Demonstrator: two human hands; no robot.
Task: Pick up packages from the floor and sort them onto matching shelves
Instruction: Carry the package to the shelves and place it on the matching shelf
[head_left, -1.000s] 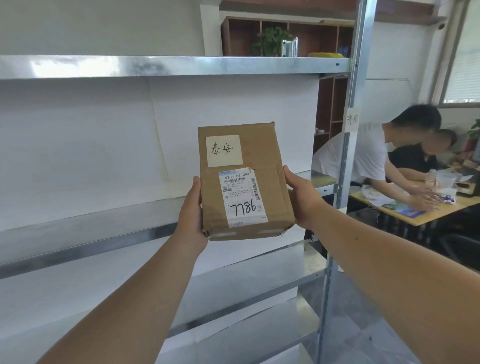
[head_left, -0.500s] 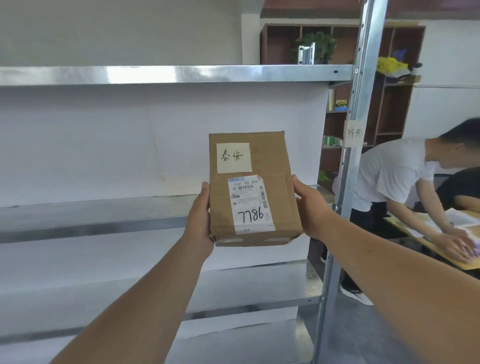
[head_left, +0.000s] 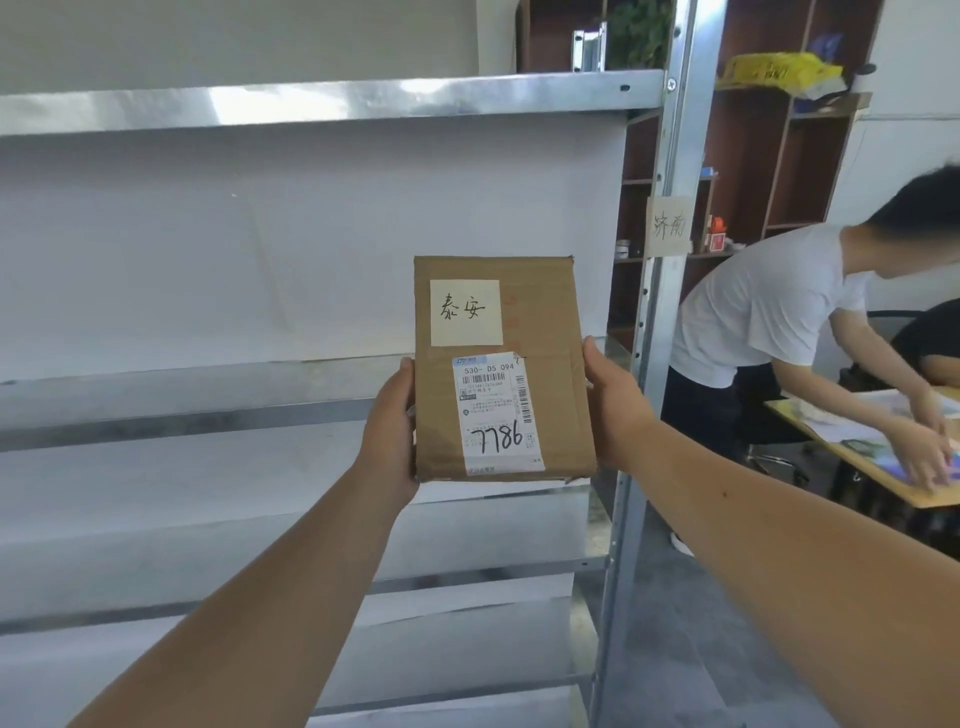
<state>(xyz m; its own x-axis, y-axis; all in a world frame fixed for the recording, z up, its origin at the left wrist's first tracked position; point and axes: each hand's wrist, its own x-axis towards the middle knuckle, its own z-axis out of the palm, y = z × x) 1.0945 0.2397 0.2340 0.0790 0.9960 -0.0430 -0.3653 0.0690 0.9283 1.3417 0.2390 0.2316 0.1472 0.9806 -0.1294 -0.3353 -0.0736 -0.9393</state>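
I hold a brown cardboard package (head_left: 545, 332) upright in front of a metal shelf rack (head_left: 332, 101). It carries a pale yellow note with handwritten characters and a white shipping label marked 7786. My left hand (head_left: 390, 431) grips its left edge and my right hand (head_left: 615, 405) grips its right edge, fingers hidden behind the box. A paper tag (head_left: 669, 226) with handwritten characters is stuck on the rack's right upright (head_left: 675, 156).
The rack has several bare metal shelves (head_left: 208, 410) backed by white panels. To the right, a person in a white shirt (head_left: 769, 306) leans over a wooden table (head_left: 878, 467). Dark wooden cubbies (head_left: 753, 156) stand behind.
The view has turned slightly to the right and level with the rack. The package stays held between both hands at about the same height.
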